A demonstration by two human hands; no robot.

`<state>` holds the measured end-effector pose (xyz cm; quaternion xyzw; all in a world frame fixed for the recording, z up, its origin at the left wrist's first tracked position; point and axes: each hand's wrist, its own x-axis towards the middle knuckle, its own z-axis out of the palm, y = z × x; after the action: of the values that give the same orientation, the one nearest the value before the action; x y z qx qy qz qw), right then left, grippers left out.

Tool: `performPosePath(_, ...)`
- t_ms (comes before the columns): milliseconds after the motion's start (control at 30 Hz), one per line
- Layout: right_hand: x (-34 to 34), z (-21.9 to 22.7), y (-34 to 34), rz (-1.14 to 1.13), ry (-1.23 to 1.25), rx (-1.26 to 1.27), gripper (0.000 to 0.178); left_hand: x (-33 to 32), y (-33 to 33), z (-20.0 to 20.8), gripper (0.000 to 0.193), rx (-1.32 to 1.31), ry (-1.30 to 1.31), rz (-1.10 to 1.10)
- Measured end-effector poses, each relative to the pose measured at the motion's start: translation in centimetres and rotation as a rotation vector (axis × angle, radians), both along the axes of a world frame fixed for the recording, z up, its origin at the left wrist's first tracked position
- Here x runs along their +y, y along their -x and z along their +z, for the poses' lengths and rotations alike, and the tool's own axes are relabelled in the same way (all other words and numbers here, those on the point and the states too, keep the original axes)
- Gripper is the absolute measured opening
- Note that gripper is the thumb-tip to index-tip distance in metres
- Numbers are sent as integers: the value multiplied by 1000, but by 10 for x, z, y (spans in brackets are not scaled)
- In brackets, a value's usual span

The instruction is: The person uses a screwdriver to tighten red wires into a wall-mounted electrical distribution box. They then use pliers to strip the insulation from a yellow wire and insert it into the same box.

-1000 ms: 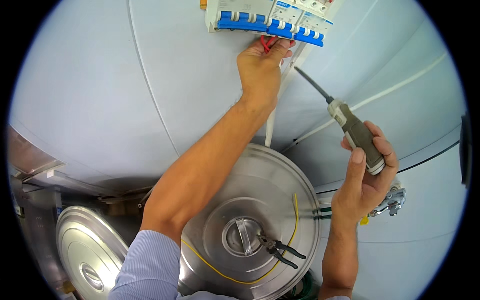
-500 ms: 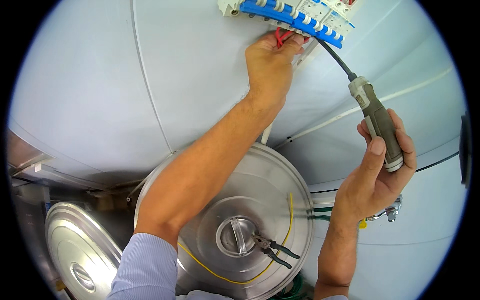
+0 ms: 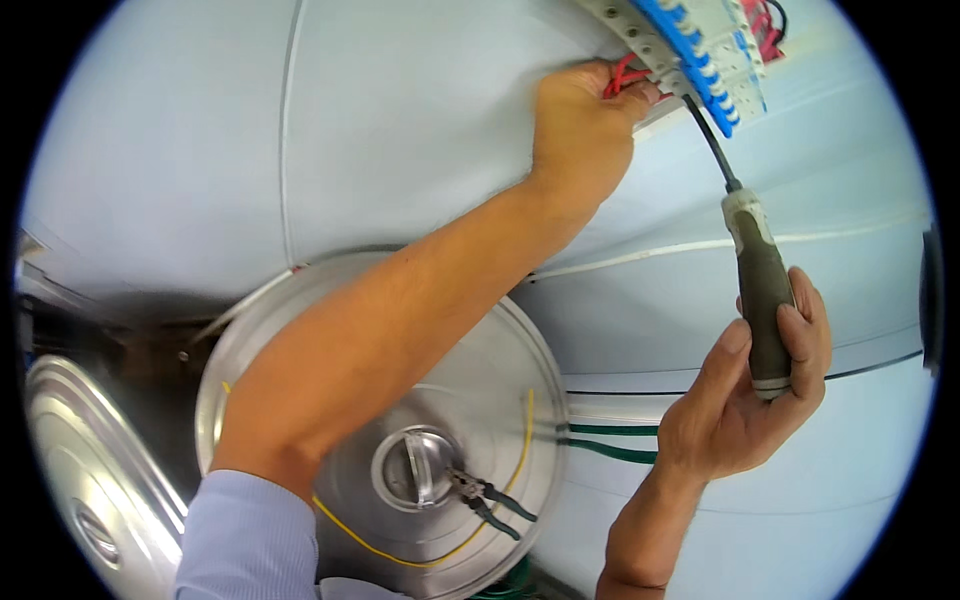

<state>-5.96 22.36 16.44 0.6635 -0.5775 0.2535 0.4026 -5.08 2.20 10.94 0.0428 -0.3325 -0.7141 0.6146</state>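
Head view: a person works with both hands raised against a pale blue-grey wall (image 3: 400, 130).
Wall: smooth, pale panels; a thin white cable (image 3: 287, 130) runs down it at left, and another white line crosses at right below the breaker row.
Breaker row: a white strip of circuit breakers with blue levers (image 3: 700, 50) sits at the top edge, tilted in the fisheye, with red wires (image 3: 620, 78) coming out beneath its left end.
Left hand: the left hand (image 3: 580, 125) is closed, fingers pinched on the red wires right under the breaker row.
Right hand: the right hand (image 3: 750, 400) grips the lower handle of a screwdriver (image 3: 760, 290), fingers wrapped round it; the dark shaft slants up-left and its tip meets the underside of the breakers, just beside the left hand.
Below: a large round steel lid (image 3: 500, 350) with a centre knob lies under the left forearm; dark-handled pliers (image 3: 485, 495) and a loop of yellow wire (image 3: 525, 440) rest on it.
Left edge: a second steel lid (image 3: 80, 450) stands well apart at lower left, beside a dark gap.
Green cables: two green cables (image 3: 610, 440) run along the wall between the lid and the right wrist.
Open room: bare wall stretches left of the raised forearm.
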Motion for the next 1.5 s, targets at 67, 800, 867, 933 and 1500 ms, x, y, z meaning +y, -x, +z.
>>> performPosePath(67,1,1,0,-7,-2,-45,35,3,-2,2,15,-54,-26,-1)
performPosePath(800,0,17,-25,-117,-11,-307,34,-2,2,-15,6,-176,-37,121)
performPosePath(867,-2,17,-27,-110,-10,-326,34,-4,6,-17,6,-196,11,161)
performPosePath(933,-4,14,-30,-93,-18,-344,35,-5,6,-20,6,-194,36,184)
performPosePath(1500,-7,10,-36,-91,-70,-310,36,-8,4,-28,7,-199,98,170)
